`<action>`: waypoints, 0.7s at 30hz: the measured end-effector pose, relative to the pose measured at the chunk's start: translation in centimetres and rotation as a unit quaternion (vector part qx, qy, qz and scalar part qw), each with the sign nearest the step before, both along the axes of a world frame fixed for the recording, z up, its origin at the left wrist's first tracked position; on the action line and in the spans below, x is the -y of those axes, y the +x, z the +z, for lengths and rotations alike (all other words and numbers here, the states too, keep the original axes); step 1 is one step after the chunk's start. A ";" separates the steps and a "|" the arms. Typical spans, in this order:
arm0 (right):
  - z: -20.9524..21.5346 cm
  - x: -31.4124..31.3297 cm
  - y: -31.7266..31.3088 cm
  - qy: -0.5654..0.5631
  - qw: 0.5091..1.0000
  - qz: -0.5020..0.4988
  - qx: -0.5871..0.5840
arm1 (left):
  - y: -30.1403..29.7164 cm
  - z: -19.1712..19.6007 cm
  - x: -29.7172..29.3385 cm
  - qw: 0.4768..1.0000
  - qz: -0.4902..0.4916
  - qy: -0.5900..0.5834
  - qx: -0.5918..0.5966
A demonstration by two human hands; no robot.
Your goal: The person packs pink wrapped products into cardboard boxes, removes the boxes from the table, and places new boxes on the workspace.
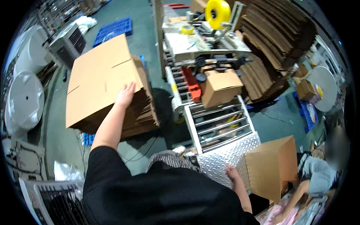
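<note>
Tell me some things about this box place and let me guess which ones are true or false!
1. The person's left hand rests on a stack of flattened cardboard boxes. True.
2. The tape roll on top of the sealing machine is blue. False: it is yellow.
3. A closed cardboard box sits on the roller conveyor. True.
4. The right hand holds a pair of scissors. False: it is empty, at the edge of the metal tread plate beside an upright carton.

Tape roll (217,13): big, yellow, on top of the machine.
Rollers (221,122): carry a closed box (220,88).
Pallet (113,30): blue, on the floor.
Fan (68,42): grey, far left.
</note>
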State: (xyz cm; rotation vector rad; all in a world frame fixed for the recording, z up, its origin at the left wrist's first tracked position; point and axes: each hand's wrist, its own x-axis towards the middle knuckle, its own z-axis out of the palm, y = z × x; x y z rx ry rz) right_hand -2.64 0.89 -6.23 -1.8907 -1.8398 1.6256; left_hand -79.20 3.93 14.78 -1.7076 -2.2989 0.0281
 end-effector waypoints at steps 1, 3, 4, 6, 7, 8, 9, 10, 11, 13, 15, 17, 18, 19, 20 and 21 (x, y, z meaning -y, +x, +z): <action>-3.7 1.6 5.2 0.062 0.997 -0.029 0.040 | 0.7 -1.4 -1.0 0.999 -0.029 0.037 0.004; 0.8 3.2 0.5 -0.057 0.996 -0.072 0.016 | -3.8 -0.5 5.0 0.990 -0.033 0.114 -0.080; 3.4 3.6 0.7 -0.011 0.998 -0.048 0.033 | -3.0 1.1 4.8 0.986 -0.025 0.124 -0.107; 6.6 5.5 1.8 0.072 0.995 0.001 0.071 | 0.7 9.1 5.0 0.971 -0.061 0.170 -0.158; 5.6 5.6 3.5 0.162 0.986 -0.007 0.037 | 3.9 14.1 4.4 0.956 -0.103 0.208 -0.180; 8.3 4.9 2.0 0.246 0.967 0.027 0.060 | 7.1 19.6 5.7 0.944 -0.143 0.223 -0.194; 11.6 3.9 0.0 0.233 0.972 -0.023 0.014 | 10.5 24.6 6.3 0.931 -0.185 0.241 -0.202; 15.4 3.1 -1.8 0.219 0.972 -0.078 -0.025 | 13.2 28.8 6.3 0.913 -0.262 0.239 -0.199; 20.4 2.4 -3.8 0.289 0.956 -0.037 0.022 | 18.1 32.8 6.9 0.905 -0.299 0.228 -0.199; 26.1 0.9 -6.0 0.434 0.900 -0.037 -0.019 | 25.6 39.6 9.5 0.872 -0.374 0.208 -0.238; 33.2 0.2 -7.9 0.498 0.867 0.013 0.006 | 30.0 44.3 11.0 0.803 -0.506 0.202 -0.241; 37.3 0.7 -8.5 0.525 0.849 0.039 -0.031 | 30.2 44.1 12.2 0.785 -0.522 0.328 -0.049; 38.1 0.6 -8.6 0.542 0.836 0.056 -0.064 | 27.8 46.4 13.4 0.792 -0.502 0.346 -0.002; 38.3 0.9 -8.0 0.553 0.827 0.061 -0.076 | 24.3 48.3 12.0 0.800 -0.484 0.348 0.072; 38.5 1.3 -7.0 0.553 0.829 0.079 -0.033 | 22.1 49.6 11.0 0.802 -0.474 0.340 0.130; 39.2 2.7 -6.4 0.532 0.842 0.043 -0.079 | 20.7 49.0 8.7 0.793 -0.481 0.326 0.185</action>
